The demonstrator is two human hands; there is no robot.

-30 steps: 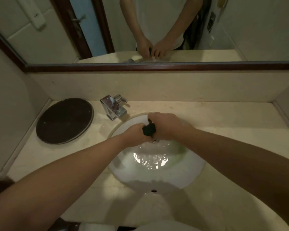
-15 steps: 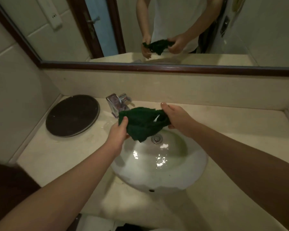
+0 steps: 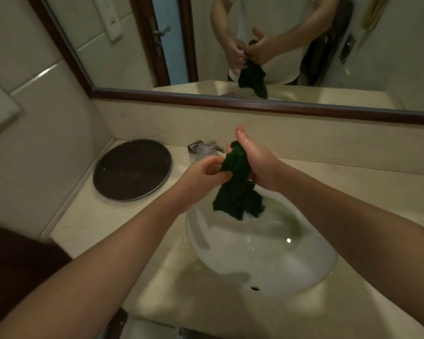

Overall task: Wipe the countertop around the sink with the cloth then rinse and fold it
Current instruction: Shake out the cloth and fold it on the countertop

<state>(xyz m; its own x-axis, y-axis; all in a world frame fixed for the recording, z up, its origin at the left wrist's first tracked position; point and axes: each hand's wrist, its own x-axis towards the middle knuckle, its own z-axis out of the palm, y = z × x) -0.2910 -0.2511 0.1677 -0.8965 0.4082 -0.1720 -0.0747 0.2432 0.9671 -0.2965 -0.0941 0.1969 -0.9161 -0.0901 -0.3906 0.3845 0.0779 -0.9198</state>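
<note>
A person stands at a pale stone bench [image 3: 88, 231], seen from a head-worn camera looking down along two bare forearms. Both hands meet above the far rim of a white oval sink [image 3: 267, 255] set into the bench.

A dark green cloth [image 3: 238, 182] is bunched between the hands. The right hand [image 3: 257, 165] is closed around the top of the cloth, with the thumb raised toward 12 o'clock and the skin looking wet. The left hand [image 3: 203, 172] pinches the cloth's left side between thumb and fingers. Below the hands the cloth hangs down in loose, crumpled folds, and its lowest edge reaches into the back of the sink bowl; whether it touches the bowl cannot be told.

The sink's inside is wet and shiny, with a greenish tint along the right of the bowl. A small overflow hole shows in the near wall at 6 o'clock.

A chrome tap [image 3: 201, 148] stands at the sink's 11 o'clock, just behind the left hand and partly hidden by it. A round dark tray [image 3: 132, 170] lies flat on the bench at about 9 o'clock from the hands, near the left wall.

A wood-framed mirror [image 3: 304, 33] runs along the back wall at 12 o'clock. It reflects the person's torso in a pale shirt and both hands gripping the hanging cloth.
</note>
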